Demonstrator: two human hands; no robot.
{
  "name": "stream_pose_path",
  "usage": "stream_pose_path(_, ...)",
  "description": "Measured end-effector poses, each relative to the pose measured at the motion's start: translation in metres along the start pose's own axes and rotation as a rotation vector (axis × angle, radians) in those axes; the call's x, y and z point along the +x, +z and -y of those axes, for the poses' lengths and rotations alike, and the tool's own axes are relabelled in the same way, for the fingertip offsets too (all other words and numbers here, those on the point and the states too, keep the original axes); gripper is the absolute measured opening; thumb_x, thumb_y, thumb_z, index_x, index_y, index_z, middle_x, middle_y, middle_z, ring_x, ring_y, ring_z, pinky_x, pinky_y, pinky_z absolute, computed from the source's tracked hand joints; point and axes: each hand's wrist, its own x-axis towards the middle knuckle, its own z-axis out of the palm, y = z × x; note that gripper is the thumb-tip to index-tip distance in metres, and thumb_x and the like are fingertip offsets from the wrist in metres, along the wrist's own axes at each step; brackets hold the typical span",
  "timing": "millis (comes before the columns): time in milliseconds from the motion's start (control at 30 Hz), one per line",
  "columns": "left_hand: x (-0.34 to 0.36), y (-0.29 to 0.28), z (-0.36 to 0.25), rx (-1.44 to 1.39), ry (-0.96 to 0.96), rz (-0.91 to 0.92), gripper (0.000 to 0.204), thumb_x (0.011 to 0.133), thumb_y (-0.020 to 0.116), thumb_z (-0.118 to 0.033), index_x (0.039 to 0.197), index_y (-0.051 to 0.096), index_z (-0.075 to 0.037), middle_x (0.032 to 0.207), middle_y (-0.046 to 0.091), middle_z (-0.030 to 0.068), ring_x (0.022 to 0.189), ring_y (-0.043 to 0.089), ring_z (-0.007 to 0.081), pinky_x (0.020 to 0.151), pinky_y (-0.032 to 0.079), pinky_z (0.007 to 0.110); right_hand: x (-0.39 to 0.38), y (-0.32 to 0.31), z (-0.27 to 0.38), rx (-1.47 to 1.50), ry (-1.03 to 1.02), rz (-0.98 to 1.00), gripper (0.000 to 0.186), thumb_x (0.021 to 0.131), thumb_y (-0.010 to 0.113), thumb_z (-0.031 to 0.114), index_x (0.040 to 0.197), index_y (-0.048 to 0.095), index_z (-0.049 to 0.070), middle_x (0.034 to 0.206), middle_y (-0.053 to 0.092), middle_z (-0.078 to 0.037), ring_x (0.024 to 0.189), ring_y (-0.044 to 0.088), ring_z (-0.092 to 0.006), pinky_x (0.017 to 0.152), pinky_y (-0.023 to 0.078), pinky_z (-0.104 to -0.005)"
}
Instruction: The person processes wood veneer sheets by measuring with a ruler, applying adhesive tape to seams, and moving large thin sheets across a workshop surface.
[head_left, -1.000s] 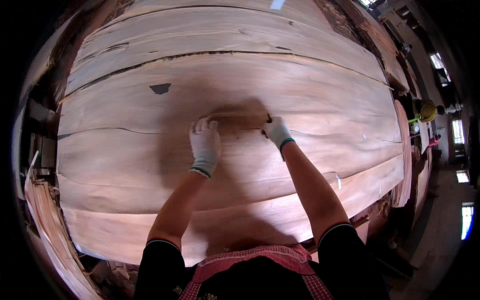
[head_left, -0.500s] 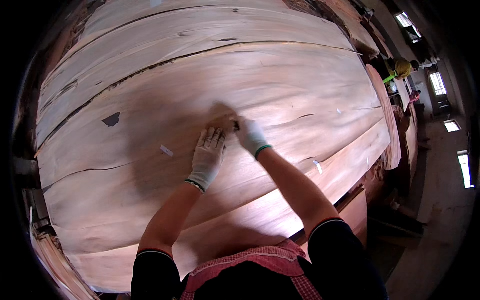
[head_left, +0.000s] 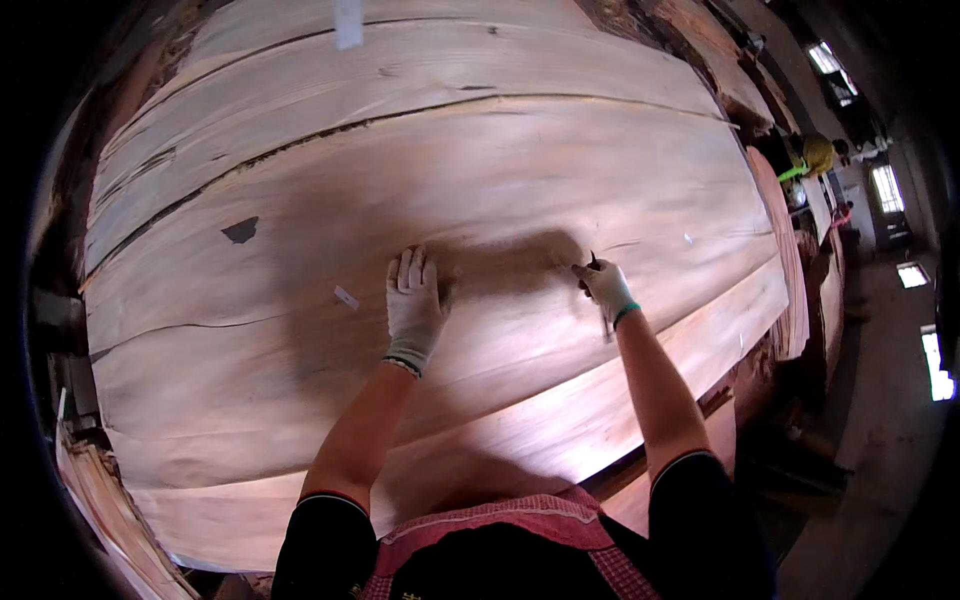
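Beneath my hands lies a broad pale wood veneer sheet. My left hand, in a white knit glove, rests flat on it with fingers stretched out and holds nothing. Further right, my gloved right hand is closed around a small dark pointed tool; its exact kind is too small to make out. Just below that hand hangs or lies a short pale strip, blurred. A small white tape piece sits on the veneer left of my left hand.
Long cracks run across the sheet, and a dark hole shows at left. A pale strip is at the far edge. Veneer stacks stand at right, with a person beyond. More veneer lies lower left.
My right hand has moved right, away from my left hand, with the small tool. The left hand stays on the veneer, its fingers now straighter. The view has shifted slightly.
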Motion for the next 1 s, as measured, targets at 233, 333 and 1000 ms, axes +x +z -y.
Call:
stream_pose_path(233,0.005,-0.035,0.033,-0.803,-0.287,-0.111,0.038,0.091,0.055,-0.027,0.123,0.052,-0.005,0.131,0.049,0.0186,0.121,0.046,0.0372,0.099,0.039,0.048,-0.039,0.033,0.032,0.369,0.022,0.298,0.033,0.094,0.053,0.028,0.113,0.057,0.001,0.095,0.062,-0.005,0.072,0.056,-0.0112,0.059,0.045,-0.0206)
stream_pose_path(333,0.03,-0.125,0.063,-0.546,-0.236,-0.325,0.037,0.094,0.049,-0.022,0.127,0.05,-0.005,0.131,0.05,0.0199,0.117,0.049,0.0386,0.099,0.041,0.04,-0.054,0.013,0.028,0.269,0.004,0.109,0.033,0.09,0.059,0.029,0.113,0.06,0.007,0.092,0.064,-0.006,0.058,0.053,-0.0119,0.047,0.039,-0.0226)
stream_pose_path(1000,0.09,-0.395,-0.058,-1.099,0.17,-0.252,0.017,0.09,0.059,-0.013,0.091,0.062,0.004,0.081,0.061,0.0029,0.072,0.051,0.008,0.065,0.044,0.024,-0.276,-0.001,0.43,0.391,-1.038,0.247,0.035,0.093,0.054,0.035,0.104,0.064,0.003,0.083,0.062,0.0,0.061,0.046,-0.0072,0.058,0.039,-0.0215)
